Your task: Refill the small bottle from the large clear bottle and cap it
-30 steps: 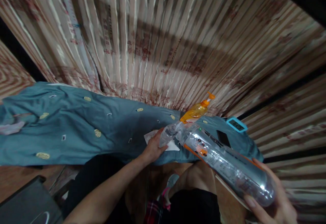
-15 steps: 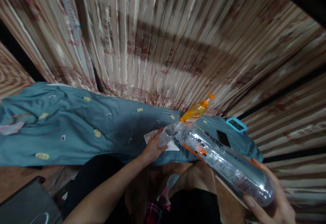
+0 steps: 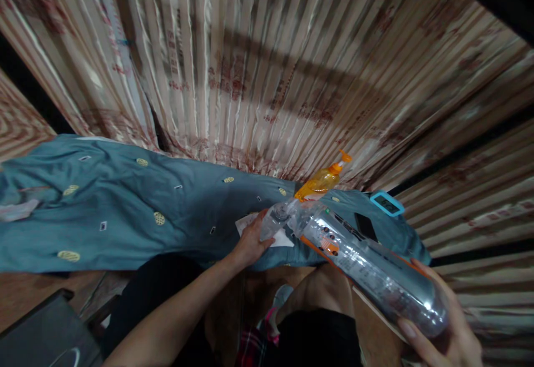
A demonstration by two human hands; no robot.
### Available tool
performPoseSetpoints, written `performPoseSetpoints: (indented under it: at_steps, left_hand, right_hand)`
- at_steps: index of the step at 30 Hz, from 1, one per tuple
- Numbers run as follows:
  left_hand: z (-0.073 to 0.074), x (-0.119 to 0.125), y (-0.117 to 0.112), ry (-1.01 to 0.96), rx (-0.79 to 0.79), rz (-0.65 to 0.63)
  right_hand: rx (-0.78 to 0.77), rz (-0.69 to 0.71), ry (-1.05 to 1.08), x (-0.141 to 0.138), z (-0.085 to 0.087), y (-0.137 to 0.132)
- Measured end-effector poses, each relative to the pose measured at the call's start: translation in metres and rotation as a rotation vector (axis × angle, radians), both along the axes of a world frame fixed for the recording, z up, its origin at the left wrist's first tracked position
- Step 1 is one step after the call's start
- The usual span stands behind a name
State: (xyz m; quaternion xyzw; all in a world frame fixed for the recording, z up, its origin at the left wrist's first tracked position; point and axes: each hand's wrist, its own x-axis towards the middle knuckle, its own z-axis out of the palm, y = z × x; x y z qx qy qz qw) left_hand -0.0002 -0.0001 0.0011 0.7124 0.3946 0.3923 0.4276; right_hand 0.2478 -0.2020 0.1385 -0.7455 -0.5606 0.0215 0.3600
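Note:
My right hand (image 3: 453, 322) is wrapped around the base of a large clear plastic bottle (image 3: 367, 267) with an orange and black print. The bottle lies tilted in the air, its neck pointing left and its base toward me. In my left hand (image 3: 252, 242) is a small clear plastic container (image 3: 277, 219), perhaps a cup, with my fingers closed around its side. The bottle's neck meets or overlaps this container; I cannot tell whether they touch. Beneath my left hand lies a white paper (image 3: 284, 239). Just behind stands an orange pump bottle (image 3: 319, 183).
A teal patterned cloth (image 3: 125, 206) covers the long narrow surface. To the right are a black phone (image 3: 366, 227) and a blue-framed digital clock (image 3: 387, 204). A pleated curtain (image 3: 250, 78) hangs behind. At the lower left is a dark box-like object (image 3: 50, 333).

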Motion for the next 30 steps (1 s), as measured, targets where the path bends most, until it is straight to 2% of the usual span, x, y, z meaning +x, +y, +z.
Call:
performPoseSetpoints:
  at_steps: [7,22,25,30]
  left_hand:
    - [-0.002,0.0,0.0,0.006,0.001,-0.002]
    - [0.009,-0.005,-0.005,-0.01,-0.066,-0.012]
    - [0.01,-0.008,-0.004,-0.025,-0.072,-0.004]
    - [0.018,-0.015,-0.005,-0.129,-0.074,-0.063]
  right_hand:
    - [-0.027,0.022,0.031,0.006,-0.008,-0.004]
    - [-0.035,0.034,0.086,0.013,-0.017,0.0]
    - [0.011,0.024,0.084,0.016,-0.023,0.002]
    - [0.07,0.04,0.066,0.024,-0.033,0.004]
